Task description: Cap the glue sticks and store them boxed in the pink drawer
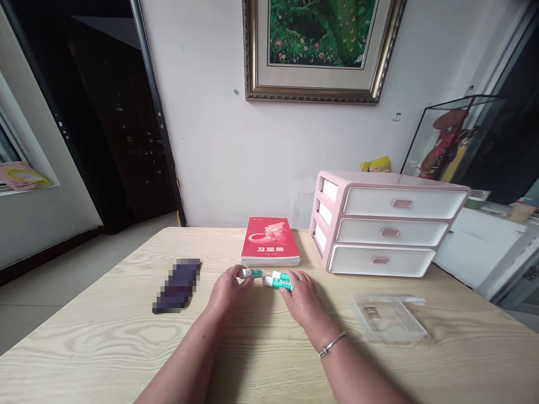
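Between the thumb and fingers of my left hand (227, 290) is a small white-and-green tube that looks like a glue stick (254, 273). My right hand (304, 296) closes over the right ends of two similar glue sticks (279, 283), which lie side by side with their white ends toward the left. Only a small gap separates the left tube from the right pair. Both hands are low over the wooden table (261, 348), just in front of a red book (272, 238). My right fingers partly cover the labels.
A pink-and-white three-drawer organizer (389, 233) stands at the back right. In front of it lies an open clear plastic case (391, 320). A blurred-out dark object (177, 286) is on the left of the table. Behind the table rises a wall with a framed picture (322, 92).
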Motion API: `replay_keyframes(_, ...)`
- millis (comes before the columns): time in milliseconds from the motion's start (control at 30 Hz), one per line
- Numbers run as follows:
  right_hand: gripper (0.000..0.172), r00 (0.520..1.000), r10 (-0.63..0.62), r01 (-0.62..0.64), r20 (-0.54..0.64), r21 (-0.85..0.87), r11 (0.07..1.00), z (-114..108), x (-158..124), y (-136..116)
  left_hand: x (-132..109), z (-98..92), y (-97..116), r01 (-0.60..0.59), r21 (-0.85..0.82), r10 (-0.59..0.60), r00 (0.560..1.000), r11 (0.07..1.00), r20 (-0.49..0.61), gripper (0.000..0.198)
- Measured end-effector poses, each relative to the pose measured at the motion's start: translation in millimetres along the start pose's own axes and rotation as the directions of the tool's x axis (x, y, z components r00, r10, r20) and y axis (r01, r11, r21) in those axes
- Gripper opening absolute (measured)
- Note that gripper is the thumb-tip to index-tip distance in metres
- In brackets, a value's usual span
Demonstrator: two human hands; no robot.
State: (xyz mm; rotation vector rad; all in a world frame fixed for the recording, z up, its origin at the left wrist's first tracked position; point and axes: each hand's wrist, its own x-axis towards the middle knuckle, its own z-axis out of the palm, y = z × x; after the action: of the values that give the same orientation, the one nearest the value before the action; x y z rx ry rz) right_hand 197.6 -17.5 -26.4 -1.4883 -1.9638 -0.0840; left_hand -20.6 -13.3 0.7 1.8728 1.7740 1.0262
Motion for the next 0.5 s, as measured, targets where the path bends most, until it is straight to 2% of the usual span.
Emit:
replay_keyframes(100,0.035,0.994,-0.049,0.064,-0.102,0.148,0.987,-8,-1,-9,-8,-3.5,11,-0.104,-0.379,0.083,0.994,0.919,-0.070,0.029)
replay_keyframes(167,0.031,0.991,-0.012,0.052,-0.136,0.288,0.956,-14,-3,-15,-15,-3.4,22,-0.145,-0.584,0.139,0.989,0.799,-0.056,0.034)
replay_keyframes(233,0.030,0.991,0.055,0.005,-0.121,0.446,0.895,-20,-6,-21,-22,-0.3,32,-0.146,-0.677,0.198,0.980,0.721,0.000,0.037)
replay_keyframes(267,0.031,0.992,0.085,-0.023,-0.096,0.521,0.853,-22,-8,-23,-25,2.1,36,-0.141,-0.679,0.228,0.973,0.721,0.039,0.038)
replay_keyframes(367,0.036,0.992,0.126,-0.094,0.006,0.700,0.707,-28,-12,-28,-33,11.1,42,-0.155,-0.583,0.282,0.950,0.798,0.133,0.039)
replay_keyframes(433,0.038,0.991,0.127,-0.122,0.053,0.765,0.632,-30,-12,-29,-36,16.7,44,-0.232,-0.501,0.340,0.931,0.834,0.134,0.035)
replay_keyframes(500,0.039,0.990,0.116,-0.135,0.080,0.786,0.604,-29,-12,-30,-37,20.8,44,-0.302,-0.421,0.384,0.915,0.855,0.124,0.033)
